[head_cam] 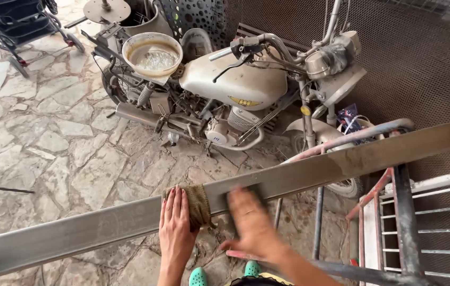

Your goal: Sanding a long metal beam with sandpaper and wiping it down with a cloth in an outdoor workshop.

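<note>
Steel beam (pixel 103 225) is laid diagonally, low-left to upper-right, over a metal stand (pixel 394 212). Brown rag (pixel 196 204) is pressed on it under flat left hand (pixel 174 225); blurred right hand (pixel 254 225) is spread open beside, nearer the upper end.

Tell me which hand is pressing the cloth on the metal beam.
The left hand. It lies flat on the brown cloth draped over the long metal beam. The right hand, blurred, rests bare on the beam beside the cloth.

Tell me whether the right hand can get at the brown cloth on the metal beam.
Probably yes: the right hand is beside the brown cloth on the metal beam, nothing between; the left hand presses the cloth.
</note>
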